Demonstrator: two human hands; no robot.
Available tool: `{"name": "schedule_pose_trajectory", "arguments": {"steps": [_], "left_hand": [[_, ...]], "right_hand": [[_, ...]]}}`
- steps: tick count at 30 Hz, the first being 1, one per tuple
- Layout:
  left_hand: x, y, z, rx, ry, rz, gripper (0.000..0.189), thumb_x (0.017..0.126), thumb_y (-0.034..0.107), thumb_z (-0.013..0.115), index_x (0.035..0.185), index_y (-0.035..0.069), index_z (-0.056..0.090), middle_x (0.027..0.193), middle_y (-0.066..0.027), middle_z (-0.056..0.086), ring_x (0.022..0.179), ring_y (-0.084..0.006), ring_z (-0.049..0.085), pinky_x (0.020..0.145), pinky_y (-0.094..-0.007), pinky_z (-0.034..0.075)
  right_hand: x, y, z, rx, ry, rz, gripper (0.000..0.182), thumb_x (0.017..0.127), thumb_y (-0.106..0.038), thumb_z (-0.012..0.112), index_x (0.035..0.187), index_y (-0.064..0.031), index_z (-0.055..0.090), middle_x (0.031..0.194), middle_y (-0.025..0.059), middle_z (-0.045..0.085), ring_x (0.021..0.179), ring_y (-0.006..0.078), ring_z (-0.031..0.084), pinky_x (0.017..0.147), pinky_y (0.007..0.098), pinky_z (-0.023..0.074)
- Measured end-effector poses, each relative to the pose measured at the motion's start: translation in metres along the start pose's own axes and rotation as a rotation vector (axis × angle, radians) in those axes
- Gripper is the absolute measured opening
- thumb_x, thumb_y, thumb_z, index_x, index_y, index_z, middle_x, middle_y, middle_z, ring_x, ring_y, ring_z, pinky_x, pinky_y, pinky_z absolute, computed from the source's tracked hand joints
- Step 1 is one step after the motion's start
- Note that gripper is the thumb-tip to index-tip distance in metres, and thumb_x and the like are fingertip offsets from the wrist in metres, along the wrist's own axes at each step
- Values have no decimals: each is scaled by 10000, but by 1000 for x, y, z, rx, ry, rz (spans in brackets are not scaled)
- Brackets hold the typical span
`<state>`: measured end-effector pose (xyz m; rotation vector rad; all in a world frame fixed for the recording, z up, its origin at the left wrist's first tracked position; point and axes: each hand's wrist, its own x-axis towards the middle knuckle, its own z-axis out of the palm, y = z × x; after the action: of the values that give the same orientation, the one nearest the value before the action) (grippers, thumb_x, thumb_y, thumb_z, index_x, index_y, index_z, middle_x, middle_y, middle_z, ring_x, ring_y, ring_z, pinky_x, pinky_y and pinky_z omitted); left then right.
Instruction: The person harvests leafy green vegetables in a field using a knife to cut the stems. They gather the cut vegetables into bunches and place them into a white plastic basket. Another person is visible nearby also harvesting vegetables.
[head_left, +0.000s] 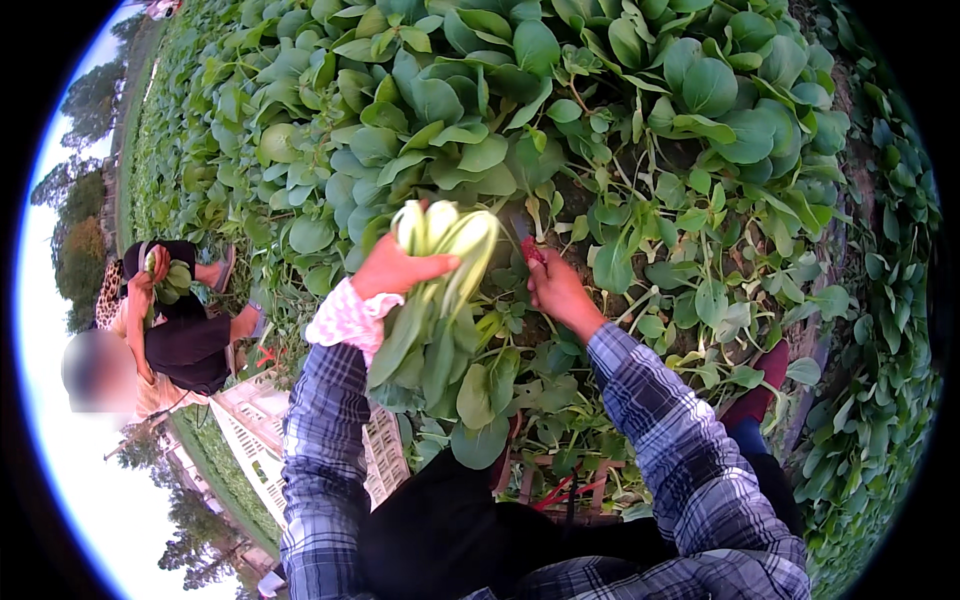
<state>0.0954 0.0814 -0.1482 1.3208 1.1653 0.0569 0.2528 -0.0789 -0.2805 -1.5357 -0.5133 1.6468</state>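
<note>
A bunch of leafy greens with pale stalks, resembling bok choy (439, 330), is gripped in my left hand (397, 268). Its cut stalk ends face up and its leaves hang down towards my lap. To the right, my right hand (559, 289) holds a knife by its red handle (532, 250). The knife's blade (519, 225) points away from me and is partly blurred against the plants. A pink and white cloth (352, 319) wraps my left wrist. Beyond both hands stand dense growing greens (442, 120).
At the left, another person (180, 330) sits holding greens. White plastic crates (262, 427) stand between us. Low plants and stalks (637, 300) cover the soil to my right. My shoe (761, 379) rests near the bed's edge. A second planted row (885, 375) runs along the far right.
</note>
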Motion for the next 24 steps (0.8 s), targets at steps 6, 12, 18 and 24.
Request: {"name": "schedule_pose_trajectory", "arguments": {"steps": [6,12,18,24], "left_hand": [[-22,6,-7,4,59,-58,604,740,125,751,1268,-2,487,1154,-64,594,1025,-148,562,904,-286,431],[-15,-11,-22,8,58,-80,548,743,115,751,1228,-5,526,1127,-68,610,987,-140,576,876,-288,448],[-17,-9,-21,-36,61,12,521,758,100,742,1222,-8,530,1122,-65,611,982,-138,577,868,-285,452],[-14,-7,-24,-73,52,-48,531,770,98,731,1241,-6,510,1143,-62,600,997,-139,569,878,-284,447]], "right_hand": [[29,17,19,-187,41,-70,301,963,-238,448,1152,-4,434,684,51,550,497,129,519,481,290,441],[32,13,37,-170,83,-129,263,949,-213,437,1063,25,447,839,227,580,763,366,557,677,439,445],[27,-7,46,-276,108,-103,262,949,-198,406,1038,46,446,949,318,588,911,478,561,780,496,438],[56,-4,54,-311,126,-183,286,947,-192,388,1118,33,428,1001,319,584,941,480,558,823,480,440]]}}
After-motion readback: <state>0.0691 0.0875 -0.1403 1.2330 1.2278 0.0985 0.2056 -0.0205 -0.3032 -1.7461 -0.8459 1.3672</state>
